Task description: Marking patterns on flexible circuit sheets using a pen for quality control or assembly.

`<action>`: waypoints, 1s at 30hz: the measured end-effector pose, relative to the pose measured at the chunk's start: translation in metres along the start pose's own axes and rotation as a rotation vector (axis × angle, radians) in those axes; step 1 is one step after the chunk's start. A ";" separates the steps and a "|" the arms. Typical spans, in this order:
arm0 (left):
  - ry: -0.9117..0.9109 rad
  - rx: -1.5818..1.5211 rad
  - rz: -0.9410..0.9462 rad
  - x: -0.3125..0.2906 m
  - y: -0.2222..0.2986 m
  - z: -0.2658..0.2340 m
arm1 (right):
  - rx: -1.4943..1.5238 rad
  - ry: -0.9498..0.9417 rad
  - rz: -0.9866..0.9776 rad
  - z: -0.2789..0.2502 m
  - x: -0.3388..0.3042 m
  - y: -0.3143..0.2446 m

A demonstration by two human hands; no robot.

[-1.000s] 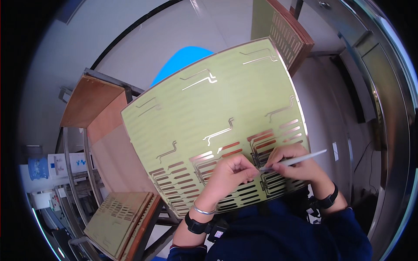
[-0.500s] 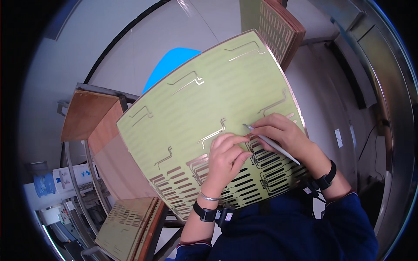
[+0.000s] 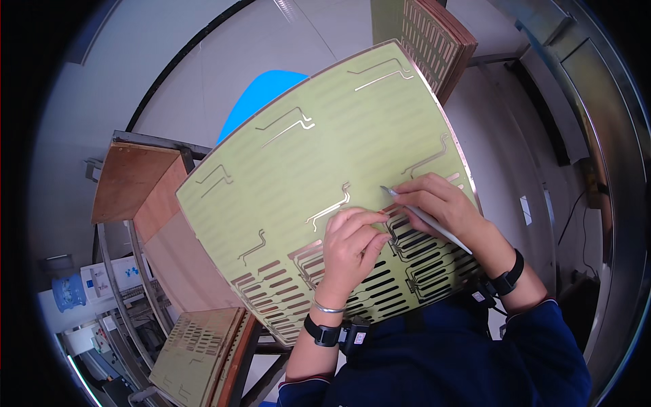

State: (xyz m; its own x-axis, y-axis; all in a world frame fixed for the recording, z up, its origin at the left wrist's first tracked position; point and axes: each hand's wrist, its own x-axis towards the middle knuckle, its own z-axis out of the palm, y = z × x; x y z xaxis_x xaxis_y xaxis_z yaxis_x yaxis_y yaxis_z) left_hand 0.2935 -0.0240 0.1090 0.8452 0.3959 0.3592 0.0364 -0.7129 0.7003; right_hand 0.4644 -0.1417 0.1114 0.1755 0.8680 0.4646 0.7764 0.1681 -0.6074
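Note:
A large pale-green circuit board panel (image 3: 325, 149) lies tilted in front of me, with copper-coloured traces and rows of dark slots along its near part. My right hand (image 3: 441, 207) is closed round a craft knife (image 3: 441, 230) with a pale, pen-like handle. Its small blade points up and left, close to the panel's face. Beside it, my left hand (image 3: 352, 244) rests on the panel with curled fingers, their tips just left of the right fingers. Whatever may be under those fingertips is too small to make out.
More panels stand stacked upright (image 3: 437, 47) at the far right. Another stack of panels (image 3: 193, 353) leans at the lower left. A wooden board (image 3: 135, 176) on a metal frame is at the left. Behind the panel shows a blue shape (image 3: 264, 98).
Both hands stay at nearly the same spot on the panel. The view has shifted slightly, and the knife keeps about the same angle.

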 end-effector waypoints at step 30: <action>0.009 0.002 0.007 0.001 0.000 0.002 | -0.090 0.192 0.126 -0.021 -0.015 0.020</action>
State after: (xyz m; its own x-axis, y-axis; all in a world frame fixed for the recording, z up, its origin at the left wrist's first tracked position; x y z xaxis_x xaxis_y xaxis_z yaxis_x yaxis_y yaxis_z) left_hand 0.2953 -0.0248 0.1074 0.8408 0.3957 0.3694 0.0313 -0.7168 0.6966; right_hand 0.4898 -0.1615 0.1061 0.3795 0.7731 0.5083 0.7904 0.0147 -0.6125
